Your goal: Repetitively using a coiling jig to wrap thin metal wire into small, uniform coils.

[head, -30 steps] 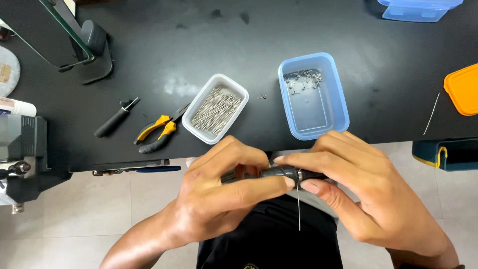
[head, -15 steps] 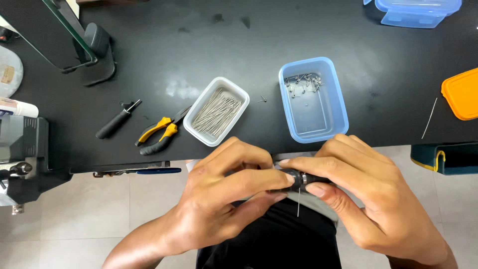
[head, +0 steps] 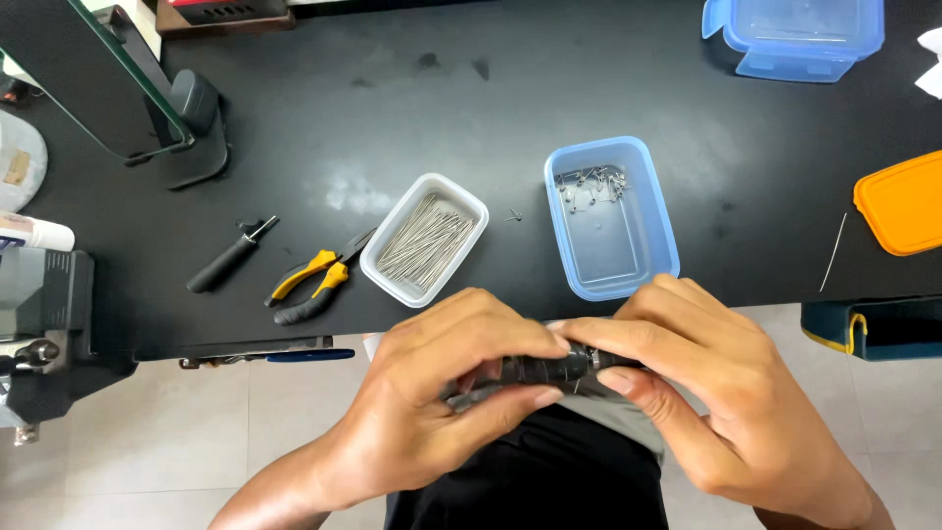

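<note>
Gone is the thin pin below; both hands' fingers, left hand (head: pixel 446 393) and right hand (head: pixel 726 393), clamp a dark, perhaps cylindrical tool (head: pixel 549 371) near the blue tub (head: pixel 667 245).

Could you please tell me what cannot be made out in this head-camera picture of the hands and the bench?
- Head view: the dark tool is mostly covered by the left hand and right hand; its kind is unclear.
- The small metal parts in the blue tray are too small to identify.
- The orange lid is cut off by the right edge.
</note>
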